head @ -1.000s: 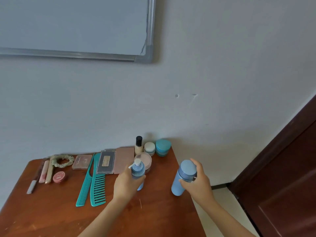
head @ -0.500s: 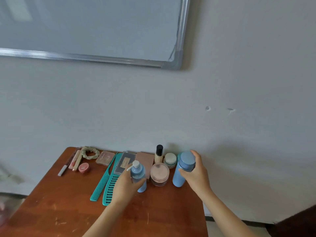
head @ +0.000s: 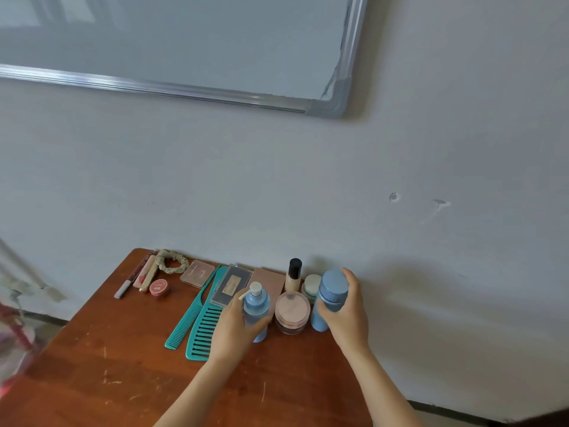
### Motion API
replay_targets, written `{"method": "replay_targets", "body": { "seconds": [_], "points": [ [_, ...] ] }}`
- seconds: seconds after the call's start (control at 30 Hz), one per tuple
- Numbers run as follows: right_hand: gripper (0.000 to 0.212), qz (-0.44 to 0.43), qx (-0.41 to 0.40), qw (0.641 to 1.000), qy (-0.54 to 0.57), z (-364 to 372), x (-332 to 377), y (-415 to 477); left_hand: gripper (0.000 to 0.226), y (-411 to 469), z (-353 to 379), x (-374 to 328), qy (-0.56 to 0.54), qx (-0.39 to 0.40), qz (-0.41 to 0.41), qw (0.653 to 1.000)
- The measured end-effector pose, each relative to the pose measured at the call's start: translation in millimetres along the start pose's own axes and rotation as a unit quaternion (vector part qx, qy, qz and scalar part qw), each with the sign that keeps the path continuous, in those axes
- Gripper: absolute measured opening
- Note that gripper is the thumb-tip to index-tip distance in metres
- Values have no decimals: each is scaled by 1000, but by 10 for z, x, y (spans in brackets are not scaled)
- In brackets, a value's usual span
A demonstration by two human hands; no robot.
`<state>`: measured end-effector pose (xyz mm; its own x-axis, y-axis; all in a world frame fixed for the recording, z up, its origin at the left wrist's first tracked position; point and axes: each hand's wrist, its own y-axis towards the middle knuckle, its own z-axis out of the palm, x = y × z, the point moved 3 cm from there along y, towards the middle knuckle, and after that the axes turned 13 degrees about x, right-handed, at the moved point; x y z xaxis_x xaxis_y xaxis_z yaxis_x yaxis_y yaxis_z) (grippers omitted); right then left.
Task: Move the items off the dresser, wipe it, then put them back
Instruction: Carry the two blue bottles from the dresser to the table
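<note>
Blue pump bottle (head: 257, 303) gripped by left hand (head: 234, 331), taller capped btl (head: 332, 288) by right hand (head: 348, 318)

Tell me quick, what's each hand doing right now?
Left hand: holding the blue pump bottle.
Right hand: holding the blue capped bottle.

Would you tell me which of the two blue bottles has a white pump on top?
The pump bottle, gripped by the left hand: it carries a white pump head, whereas the capped bottle in the right hand has only a plain blue cap.
</note>
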<state>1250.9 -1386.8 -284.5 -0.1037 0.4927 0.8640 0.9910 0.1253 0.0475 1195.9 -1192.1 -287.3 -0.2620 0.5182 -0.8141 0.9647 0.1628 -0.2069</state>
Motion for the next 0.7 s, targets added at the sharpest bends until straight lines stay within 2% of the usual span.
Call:
{"method": "replay_targets", "body": {
  "seconds": [0.33, 0.43, 0.53, 0.6, 0.7],
  "points": [
    [77, -9, 18, 999, 43, 0, -3, 21, 63, -34, 0, 18, -8, -2, -1, 1000],
    [89, 4, 38, 999, 34, -25, -64, 12, 69, -33, -28, 52, 13, 14, -19, 1000],
    [103, 58, 18, 998, -2, -57, -195, -119, 83, -80, -50, 168, 33, 37, -41, 998],
    [95, 79, 14, 996, -30, -53, -271, -257, 83, -151, -86, 268, 42, 41, -59, 997],
    [72, 102, 43, 990, -86, -26, -349, -458, 64, -266, -149, 447, 52, 60, -74, 994]
  ]
}}
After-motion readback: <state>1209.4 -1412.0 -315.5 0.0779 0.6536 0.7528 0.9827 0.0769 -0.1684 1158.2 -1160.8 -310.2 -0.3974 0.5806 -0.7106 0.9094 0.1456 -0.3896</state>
